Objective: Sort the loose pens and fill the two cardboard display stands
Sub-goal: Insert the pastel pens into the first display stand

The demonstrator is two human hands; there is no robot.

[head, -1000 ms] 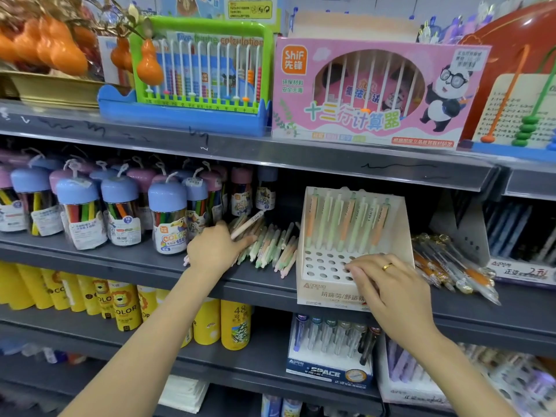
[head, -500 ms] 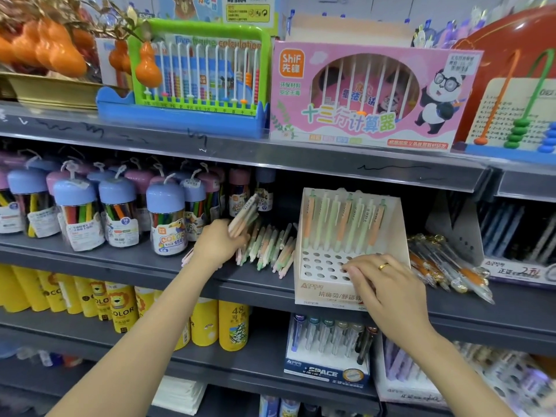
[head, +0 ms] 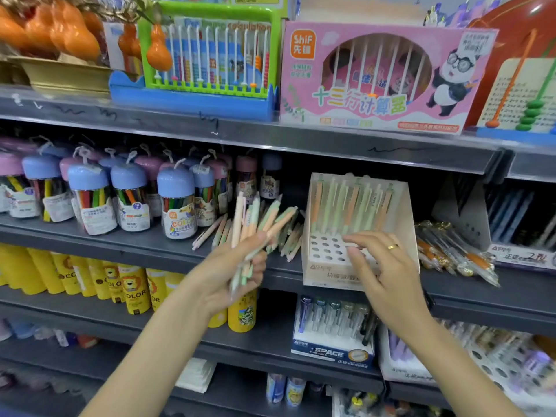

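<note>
Head view: a fanned bunch of peach and mint plastic pens [head: 255, 233] is clutched in the left hand [head: 231, 275], just left of the white cardboard display stand [head: 400, 212] on the grey metal shelf [head: 120, 251]. More loose pens [head: 288, 239] lie beside it. The right hand [head: 382, 263], fingers spread and holding nothing, rests over the stand's empty holes. Judged step: loading; next, single out one pen and seat it in a hole.

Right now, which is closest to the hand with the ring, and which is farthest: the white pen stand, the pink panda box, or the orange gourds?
1. White pen stand: right under the right hand, whose fingers are on its holes.
2. Pink panda box: on the shelf above it.
3. Orange gourds: far off at the top left.
</note>
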